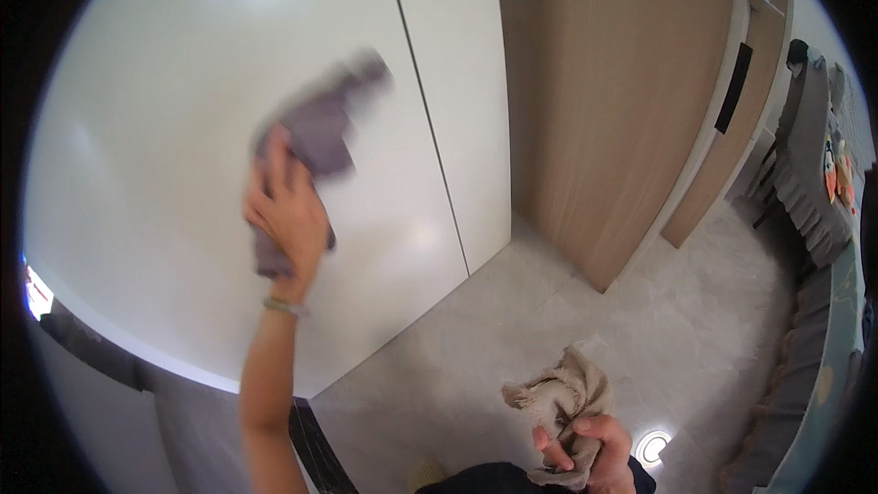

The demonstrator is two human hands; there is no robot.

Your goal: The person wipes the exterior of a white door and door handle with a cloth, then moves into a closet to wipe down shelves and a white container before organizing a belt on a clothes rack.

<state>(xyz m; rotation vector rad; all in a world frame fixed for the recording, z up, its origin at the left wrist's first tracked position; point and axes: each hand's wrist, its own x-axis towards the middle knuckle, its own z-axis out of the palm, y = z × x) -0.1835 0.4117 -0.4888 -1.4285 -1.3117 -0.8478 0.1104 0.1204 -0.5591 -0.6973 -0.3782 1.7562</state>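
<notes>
My left hand presses a purple-grey cloth against a white cabinet door. The cloth trails up and to the right of the fingers, and its far end is blurred. A pale bracelet circles that wrist. Low in the view, my right hand grips a crumpled beige cloth, held in front of my body above the floor. Part of this cloth is bunched between thumb and fingers.
A dark vertical seam separates a second white panel on the right. Beyond it stands a wooden door with a black plate on its edge. Grey tiles cover the floor. Grey ruffled fabric and a teal bed cover line the right side.
</notes>
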